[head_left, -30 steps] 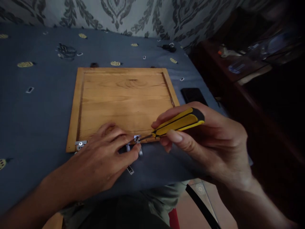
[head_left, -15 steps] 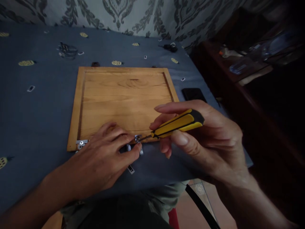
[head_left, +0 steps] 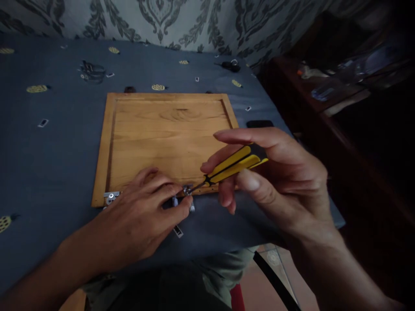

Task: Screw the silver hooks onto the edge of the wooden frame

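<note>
A framed wooden panel (head_left: 162, 142) lies flat on the cloth. My right hand (head_left: 292, 185) holds a yellow and black screwdriver (head_left: 235, 165) between thumb and fingers, tilted, its tip at a small metal hinge (head_left: 187, 189) on the panel's near edge. Thumb and index finger of my left hand (head_left: 139, 216) grip that hinge, with the rest of the hand lying over the near edge. Another metal hinge (head_left: 112, 197) with a screw sits at the near left corner, partly covered by my left hand. The screw under the tip is too small to make out.
The blue tablecloth (head_left: 65, 164) has pineapple prints. A dark tangled object (head_left: 92, 71) lies at the back left and what looks like a key (head_left: 231, 65) at the back right. A black flat object (head_left: 259, 124) is behind my right hand. Dark furniture (head_left: 350, 142) stands at the right.
The screwdriver handle has turned and shifted slightly left and up in my right hand, whose fingers have moved with it. My left hand stays at the hinge.
</note>
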`<state>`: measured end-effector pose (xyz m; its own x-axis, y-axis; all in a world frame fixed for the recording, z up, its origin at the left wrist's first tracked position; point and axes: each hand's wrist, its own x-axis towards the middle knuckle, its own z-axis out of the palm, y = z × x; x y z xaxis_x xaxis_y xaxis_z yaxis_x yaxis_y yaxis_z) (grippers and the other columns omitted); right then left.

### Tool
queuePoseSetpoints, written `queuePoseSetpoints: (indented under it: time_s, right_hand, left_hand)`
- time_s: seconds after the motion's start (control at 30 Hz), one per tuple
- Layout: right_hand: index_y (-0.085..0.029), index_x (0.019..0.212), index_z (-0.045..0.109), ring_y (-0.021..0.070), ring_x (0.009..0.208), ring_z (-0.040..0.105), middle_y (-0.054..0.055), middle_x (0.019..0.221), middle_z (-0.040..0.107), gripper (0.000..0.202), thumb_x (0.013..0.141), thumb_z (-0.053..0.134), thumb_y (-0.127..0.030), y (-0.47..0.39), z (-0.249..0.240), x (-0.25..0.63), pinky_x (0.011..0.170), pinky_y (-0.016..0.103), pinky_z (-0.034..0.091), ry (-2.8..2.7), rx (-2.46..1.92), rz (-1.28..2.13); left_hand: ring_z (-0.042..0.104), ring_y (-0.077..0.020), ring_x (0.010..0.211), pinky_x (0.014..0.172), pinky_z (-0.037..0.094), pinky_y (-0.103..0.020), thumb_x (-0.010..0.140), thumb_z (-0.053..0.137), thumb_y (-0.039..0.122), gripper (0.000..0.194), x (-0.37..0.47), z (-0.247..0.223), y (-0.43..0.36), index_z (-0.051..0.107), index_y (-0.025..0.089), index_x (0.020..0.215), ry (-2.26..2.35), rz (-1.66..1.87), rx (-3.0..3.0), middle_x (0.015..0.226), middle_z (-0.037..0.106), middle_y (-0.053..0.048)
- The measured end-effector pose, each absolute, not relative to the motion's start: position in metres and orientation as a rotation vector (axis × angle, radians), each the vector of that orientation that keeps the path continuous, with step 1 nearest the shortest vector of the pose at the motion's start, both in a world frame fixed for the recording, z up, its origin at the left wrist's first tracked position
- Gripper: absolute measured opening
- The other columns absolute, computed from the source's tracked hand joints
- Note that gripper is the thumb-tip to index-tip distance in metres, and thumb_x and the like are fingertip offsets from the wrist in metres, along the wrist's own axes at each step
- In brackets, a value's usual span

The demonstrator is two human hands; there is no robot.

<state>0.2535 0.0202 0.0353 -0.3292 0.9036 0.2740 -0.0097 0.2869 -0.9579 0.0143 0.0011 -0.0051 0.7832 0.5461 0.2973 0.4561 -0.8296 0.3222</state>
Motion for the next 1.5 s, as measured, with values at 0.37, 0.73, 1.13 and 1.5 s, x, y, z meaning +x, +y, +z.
queuePoseSetpoints:
  time_s: [0.37,0.73,1.13,1.5]
  right_hand:
    - [-0.028,0.091,0.071,0.0118,0.056,0.069,-0.003,0.087,0.081,0.025,0.079,0.088,-0.015,0.026,0.035,0.245,0.038,0.019,0.053,-1.566,-0.790,1.087]
    - [-0.026,0.096,0.079,0.0091,0.049,0.065,-0.002,0.092,0.081,0.021,0.079,0.088,-0.016,0.025,0.035,0.252,0.037,0.019,0.054,-1.594,-0.779,1.033]
    - [-0.031,0.110,0.081,0.0082,0.053,0.067,-0.003,0.099,0.081,0.025,0.086,0.083,-0.022,0.020,0.037,0.254,0.047,0.020,0.061,-1.487,-0.838,1.245]
    - [-0.025,0.096,0.081,0.0121,0.047,0.064,0.000,0.088,0.081,0.015,0.083,0.083,-0.017,0.017,0.033,0.250,0.039,0.028,0.055,-1.440,-0.861,0.835]
  left_hand:
    - [0.063,-0.0285,0.112,0.105,0.051,-0.054,0.101,0.053,0.010,0.026,0.015,-0.002,0.000,0.065,0.016,0.123,0.792,0.535,2.756,0.118,0.071,-0.010]
    - [0.062,-0.0267,0.113,0.106,0.049,-0.049,0.103,0.052,0.012,0.026,0.014,-0.003,0.001,0.064,0.017,0.125,0.782,0.543,2.769,0.118,0.071,-0.010]
    - [0.062,-0.0275,0.113,0.105,0.047,-0.049,0.103,0.054,0.013,0.023,0.014,-0.005,0.003,0.066,0.015,0.123,0.769,0.568,2.785,0.118,0.071,-0.012]
    - [0.061,-0.0274,0.113,0.105,0.047,-0.049,0.103,0.054,0.014,0.022,0.013,-0.005,0.001,0.065,0.016,0.122,0.778,0.570,2.800,0.121,0.072,-0.012]
